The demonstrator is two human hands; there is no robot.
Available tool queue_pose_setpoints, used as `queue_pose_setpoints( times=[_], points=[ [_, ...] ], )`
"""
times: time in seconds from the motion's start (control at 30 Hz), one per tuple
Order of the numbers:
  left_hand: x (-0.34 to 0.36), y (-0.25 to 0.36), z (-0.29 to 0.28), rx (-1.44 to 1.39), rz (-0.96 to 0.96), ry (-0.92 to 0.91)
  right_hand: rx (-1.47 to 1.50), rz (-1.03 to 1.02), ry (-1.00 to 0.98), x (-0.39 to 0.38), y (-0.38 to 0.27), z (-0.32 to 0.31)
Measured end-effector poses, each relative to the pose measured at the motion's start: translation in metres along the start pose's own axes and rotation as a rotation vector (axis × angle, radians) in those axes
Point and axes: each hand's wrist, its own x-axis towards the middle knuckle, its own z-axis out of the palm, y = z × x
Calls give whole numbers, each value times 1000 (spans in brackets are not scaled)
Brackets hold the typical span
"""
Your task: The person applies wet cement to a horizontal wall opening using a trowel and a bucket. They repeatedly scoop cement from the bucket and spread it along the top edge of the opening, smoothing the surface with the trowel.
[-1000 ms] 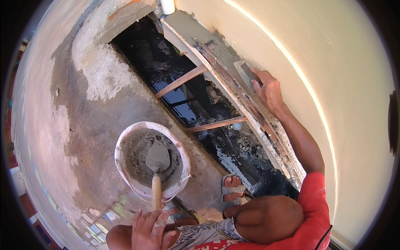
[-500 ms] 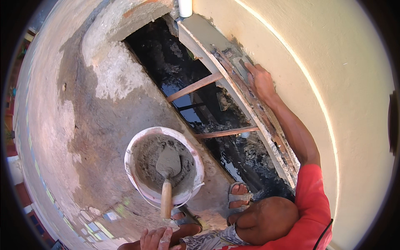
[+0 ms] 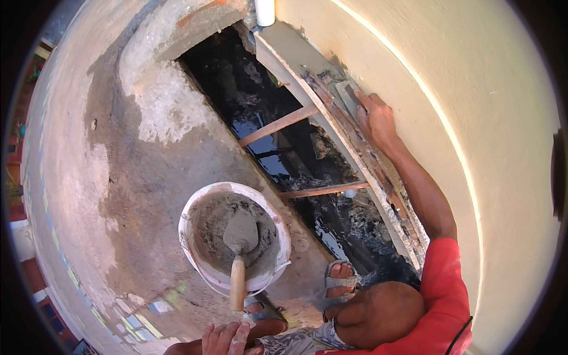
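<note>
My right hand is closed on a small flat float, its grip mostly hidden under the fingers. The float lies on the mortar-covered ledge along the foot of the wall. At the lower edge my left hand rests by my bent knee, fingers loosely laid out and smeared with mortar, with nothing seen in them. Just beyond it stands a white bucket of grey mortar. A trowel lies in the bucket, its wooden handle leaning over the near rim.
A drain channel with dark water runs diagonally beside the ledge. Two wooden struts brace a long form board across it. The cream wall rises on the right. A white pipe stands at the far end. My sandalled foot is near the channel edge.
My right hand and the float have shifted very slightly to the right and nearer along the ledge. The whole view has drifted a little; the left hand, bucket and trowel stay put.
</note>
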Motion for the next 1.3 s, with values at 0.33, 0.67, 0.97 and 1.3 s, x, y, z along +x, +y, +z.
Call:
queue_pose_setpoints(
  times=[0.33,0.67,0.97,1.3],
  points=[
    [9,-2,-2,-30,49,-12,-71,7,-125,-7,8,-4],
    [8,1,3,-8,48,-40,-43,-30,-75,12,6,-9],
    [14,2,6,-4,67,-9,-85,-2,-192,-23,10,-16],
    [16,2,4,-6,71,-3,-58,64,-73,-110,14,-70]
  ],
)
